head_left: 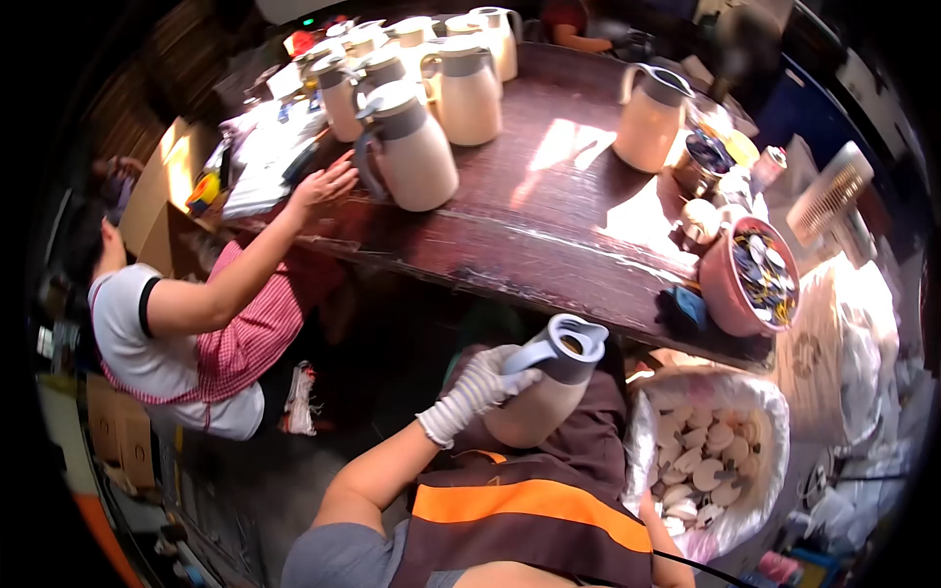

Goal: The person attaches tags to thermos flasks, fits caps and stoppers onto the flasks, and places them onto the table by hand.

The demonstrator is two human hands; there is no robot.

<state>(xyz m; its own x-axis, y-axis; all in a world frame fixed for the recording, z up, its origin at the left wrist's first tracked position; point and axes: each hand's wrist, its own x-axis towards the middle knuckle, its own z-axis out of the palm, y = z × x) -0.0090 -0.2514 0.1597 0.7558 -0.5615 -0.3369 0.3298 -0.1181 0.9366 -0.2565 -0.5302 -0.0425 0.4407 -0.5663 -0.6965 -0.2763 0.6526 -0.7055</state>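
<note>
My left hand [479, 392], in a striped white knit glove, is wrapped round the handle of a beige jug [534, 410] with a grey collar and spout. The jug stands over my lap, on the brown and orange apron [529, 500], and its top opening shows. My right hand is hidden; only part of that forearm [670, 559] shows at the lower right, beside a lined basket [782, 431] holding several pale lid-like parts.
Several similar jugs [417, 162] stand on the dark red table [529, 211], another [649, 122] at its right. A pink bucket [720, 279] of small parts sits near the right edge. At left a co-worker [230, 304] reaches toward a jug; another person [578, 34] is behind.
</note>
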